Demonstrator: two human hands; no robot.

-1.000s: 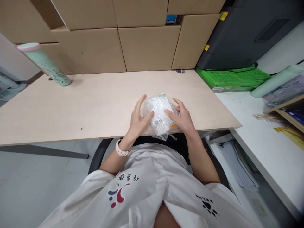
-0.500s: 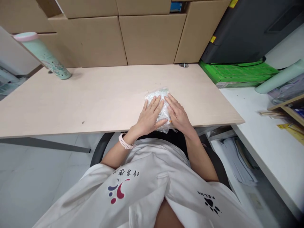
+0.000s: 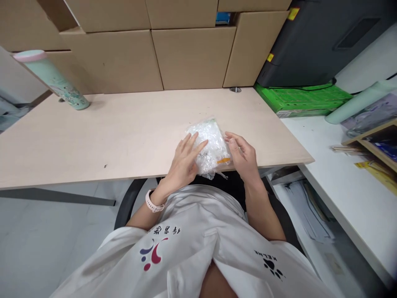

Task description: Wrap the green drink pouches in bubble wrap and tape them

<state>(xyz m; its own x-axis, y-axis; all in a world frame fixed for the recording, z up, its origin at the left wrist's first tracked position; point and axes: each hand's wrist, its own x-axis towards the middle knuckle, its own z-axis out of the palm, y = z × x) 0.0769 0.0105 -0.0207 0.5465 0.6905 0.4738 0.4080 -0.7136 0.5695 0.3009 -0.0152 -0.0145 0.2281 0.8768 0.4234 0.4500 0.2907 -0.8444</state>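
Note:
A flat packet of clear bubble wrap [image 3: 212, 142] lies at the front edge of the table, with an orange strip [image 3: 223, 160] near its lower right corner. What the wrap holds cannot be made out. My left hand [image 3: 185, 161] rests on the packet's left side, fingers spread over the plastic and thumb tucked lower down. Beside the right edge is my right hand [image 3: 243, 155], its fingers loosely bent and apart. Whether its fingertips touch the plastic is hard to see.
Cardboard boxes [image 3: 192, 58] line the back of the wooden table [image 3: 133, 136]. A mint-green tumbler [image 3: 58, 82] stands at the far left. On the right, a green box [image 3: 305, 99] lies under a dark grey case [image 3: 313, 45], by a white side desk [image 3: 328, 169].
Both hands have drawn apart from the middle of the packet, left hand leftward and right hand off to the right. More of the bubble wrap and the orange strip now show.

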